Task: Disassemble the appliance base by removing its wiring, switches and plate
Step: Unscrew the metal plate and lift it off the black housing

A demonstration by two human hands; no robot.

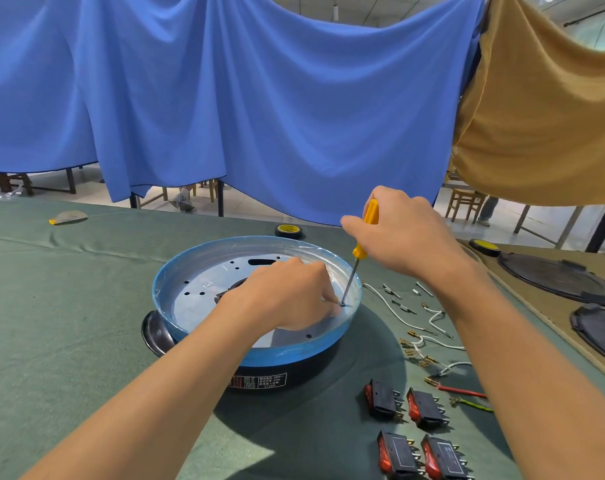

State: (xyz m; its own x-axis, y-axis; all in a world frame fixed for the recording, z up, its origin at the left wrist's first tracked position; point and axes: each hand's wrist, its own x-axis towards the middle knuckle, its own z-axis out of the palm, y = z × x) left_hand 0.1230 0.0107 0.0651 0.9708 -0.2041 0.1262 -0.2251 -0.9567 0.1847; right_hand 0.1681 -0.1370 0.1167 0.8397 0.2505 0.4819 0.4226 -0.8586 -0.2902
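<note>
The round appliance base [204, 336] lies upside down on the green cloth, its rim wrapped in blue film. Inside it sits a silver metal plate [204, 292] with holes. My right hand [403, 233] grips a yellow-handled screwdriver [354, 258]; its tip stands on a screw at the plate's right edge. My left hand [290, 292] rests inside the base, its fingertips pinching at that screw beside the tip. Several red rocker switches [415, 431] lie at the lower right, with loose white, red and green wires [432, 337] above them.
Small metal screws and terminals [399, 296] lie right of the base. Two black tape rolls [289, 231] sit at the far edge. Dark round covers [557, 277] rest on a brown mat at the right. Blue and tan cloths hang behind the table.
</note>
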